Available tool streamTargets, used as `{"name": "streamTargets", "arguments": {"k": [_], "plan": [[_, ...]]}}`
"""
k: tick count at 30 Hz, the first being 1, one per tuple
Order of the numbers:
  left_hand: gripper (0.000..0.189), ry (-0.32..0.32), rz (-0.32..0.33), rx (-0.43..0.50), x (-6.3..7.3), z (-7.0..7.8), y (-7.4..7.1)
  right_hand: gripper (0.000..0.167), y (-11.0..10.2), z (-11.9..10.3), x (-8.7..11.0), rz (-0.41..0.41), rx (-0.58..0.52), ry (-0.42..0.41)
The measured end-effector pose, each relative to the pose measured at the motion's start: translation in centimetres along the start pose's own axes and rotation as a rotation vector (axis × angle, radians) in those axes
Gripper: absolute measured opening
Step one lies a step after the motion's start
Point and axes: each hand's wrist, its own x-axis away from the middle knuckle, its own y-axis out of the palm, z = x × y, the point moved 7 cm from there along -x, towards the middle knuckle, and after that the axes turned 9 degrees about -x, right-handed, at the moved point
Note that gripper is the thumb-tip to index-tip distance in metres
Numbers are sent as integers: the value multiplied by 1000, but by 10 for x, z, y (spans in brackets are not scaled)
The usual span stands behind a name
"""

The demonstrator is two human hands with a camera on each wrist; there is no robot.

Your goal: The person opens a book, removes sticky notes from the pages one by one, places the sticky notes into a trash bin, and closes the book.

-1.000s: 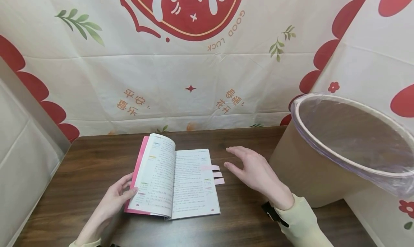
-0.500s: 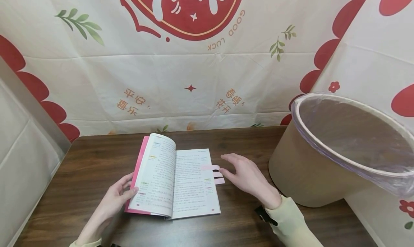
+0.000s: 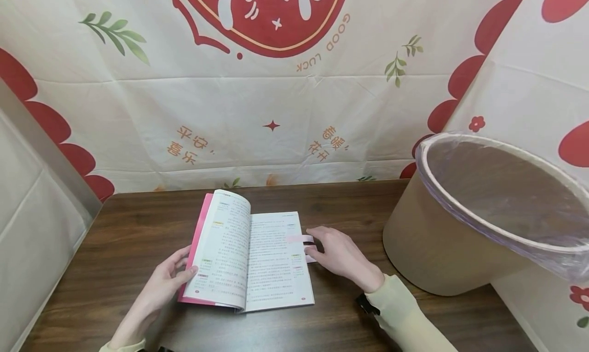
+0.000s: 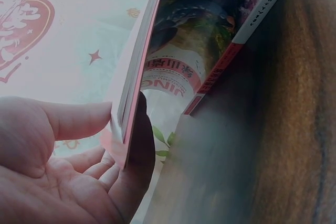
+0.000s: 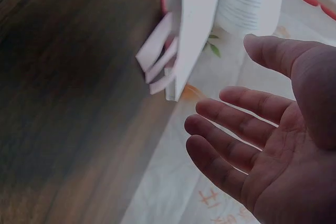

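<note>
An open book [image 3: 276,280] with a pink cover edge lies on the table, its left pages raised and curving. My left hand [image 3: 163,280] pinches that raised side, thumb on the page and fingers behind the cover; the left wrist view shows the thumb [image 4: 79,121] against the page edges. Several pale pink sticky tabs [image 3: 307,238] jut from the right page's outer edge. My right hand [image 3: 340,255] is beside them, thumb and forefinger overlapping the tabs in the head view. In the right wrist view its fingers [image 5: 231,150] are spread and relaxed, with the tabs [image 5: 157,51] beyond them.
A large beige bin [image 3: 432,239] lined with a clear plastic bag stands at the right of the wooden table [image 3: 115,239]. A printed cloth [image 3: 239,101] hangs behind the table's far edge.
My right hand has moved left, from beside the bin to the tabs at the book's right edge. The left hand and the book stay in place.
</note>
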Motion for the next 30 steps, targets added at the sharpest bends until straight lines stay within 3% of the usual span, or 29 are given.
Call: {"name": "streamTargets", "arguments": {"k": [30], "plan": [[68,0,4,-17,1,1,1,41,26,13,-26,-72,9,-11]]}}
